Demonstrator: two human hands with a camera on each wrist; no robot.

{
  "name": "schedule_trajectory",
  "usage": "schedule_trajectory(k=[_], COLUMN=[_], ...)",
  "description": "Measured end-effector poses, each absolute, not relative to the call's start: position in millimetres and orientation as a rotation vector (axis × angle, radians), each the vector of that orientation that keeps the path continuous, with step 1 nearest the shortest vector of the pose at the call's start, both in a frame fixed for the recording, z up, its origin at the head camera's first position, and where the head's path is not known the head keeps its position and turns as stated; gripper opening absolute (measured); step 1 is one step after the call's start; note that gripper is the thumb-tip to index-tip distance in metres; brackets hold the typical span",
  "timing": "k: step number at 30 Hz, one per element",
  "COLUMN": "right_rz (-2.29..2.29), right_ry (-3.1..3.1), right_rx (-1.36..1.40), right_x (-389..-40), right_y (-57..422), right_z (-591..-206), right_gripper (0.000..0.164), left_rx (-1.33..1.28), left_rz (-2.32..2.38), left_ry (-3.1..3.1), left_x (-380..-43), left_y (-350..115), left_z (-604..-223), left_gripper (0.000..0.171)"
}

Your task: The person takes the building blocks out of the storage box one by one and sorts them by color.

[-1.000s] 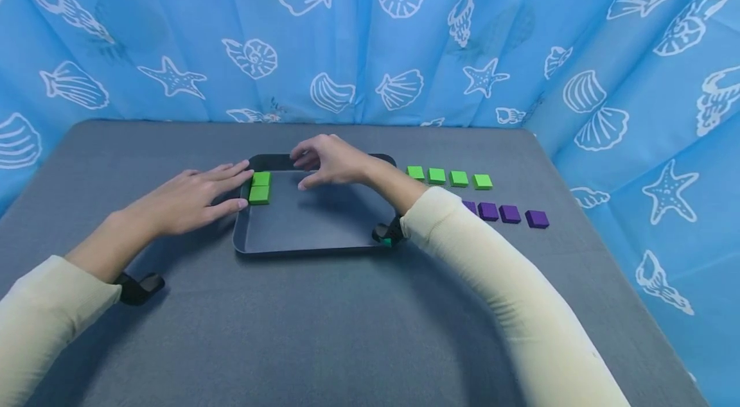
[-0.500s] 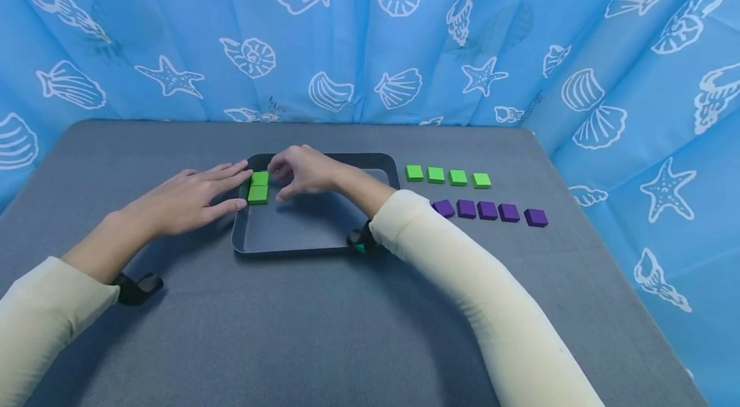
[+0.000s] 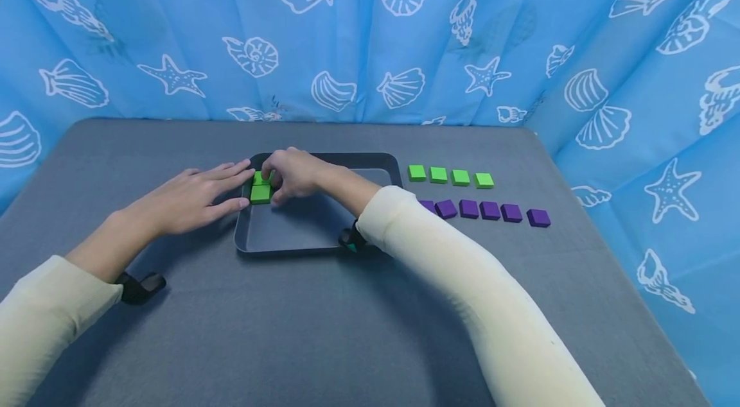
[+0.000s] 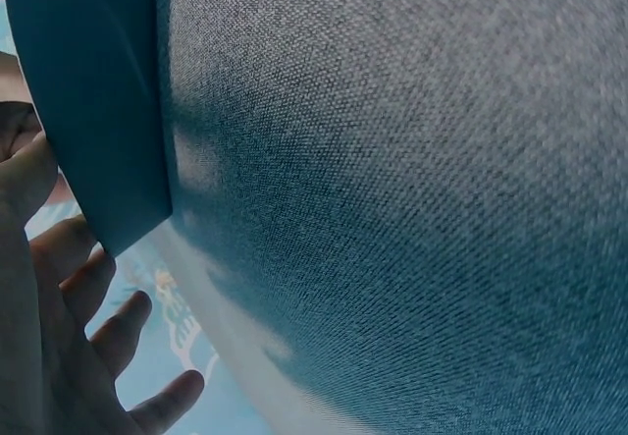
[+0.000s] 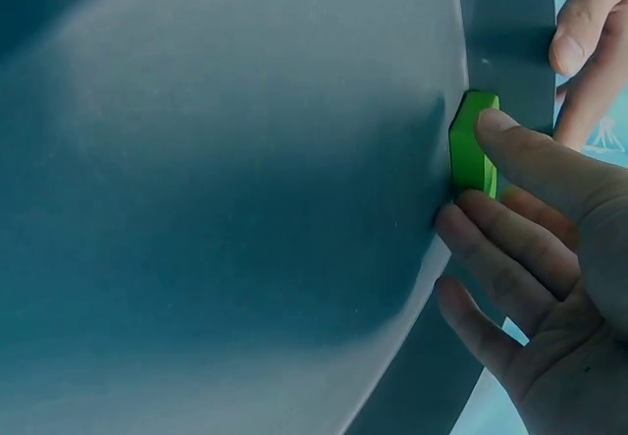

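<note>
A dark shallow baking tray (image 3: 297, 227) lies on the table. Two green square blocks sit against its left wall, the near one (image 3: 259, 194) and the far one (image 3: 258, 178) side by side. My left hand (image 3: 187, 200) rests with straight fingers and thumb at the tray's left rim; the left wrist view shows those fingers (image 4: 116, 332) along the outer wall. Over the tray, my right hand (image 3: 293, 171) touches the green blocks from the right, index finger over the far block and thumb beside the near one. The right wrist view shows its thumb (image 5: 535, 160) on green.
Right of the tray on the grey table (image 3: 289, 330) stands a row of several green blocks (image 3: 438, 174). Nearer lies a row of several purple blocks (image 3: 490, 210), its left end partly hidden by the right sleeve (image 3: 439, 253). A blue shell-print curtain (image 3: 358, 28) hangs behind.
My right hand has moved left across the tray and down to the two green blocks, its fingers now on them. The left hand has stayed at the rim.
</note>
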State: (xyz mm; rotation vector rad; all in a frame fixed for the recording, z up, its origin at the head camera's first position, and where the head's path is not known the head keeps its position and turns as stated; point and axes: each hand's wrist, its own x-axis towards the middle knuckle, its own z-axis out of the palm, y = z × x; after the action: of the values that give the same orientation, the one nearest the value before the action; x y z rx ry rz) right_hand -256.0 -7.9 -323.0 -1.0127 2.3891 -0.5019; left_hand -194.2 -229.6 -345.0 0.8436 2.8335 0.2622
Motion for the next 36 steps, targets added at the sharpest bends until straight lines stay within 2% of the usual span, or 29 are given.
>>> schedule_trajectory(k=[22,36], right_rz=[-0.326,-0.477], right_ry=[2.443,2.444], right_rx=[-1.126,-1.096], right_x=[-250,-260], right_y=[-23,19], right_z=[-323,-311], right_gripper=[0.042,0.045], left_rx=[0.851,0.821], left_rz=[0.273,0.248], left_ry=[2.843,2.844], left_x=[-194,-195], left_y=[-229,-228], left_z=[-345,-346], left_gripper=[0.067,0.069])
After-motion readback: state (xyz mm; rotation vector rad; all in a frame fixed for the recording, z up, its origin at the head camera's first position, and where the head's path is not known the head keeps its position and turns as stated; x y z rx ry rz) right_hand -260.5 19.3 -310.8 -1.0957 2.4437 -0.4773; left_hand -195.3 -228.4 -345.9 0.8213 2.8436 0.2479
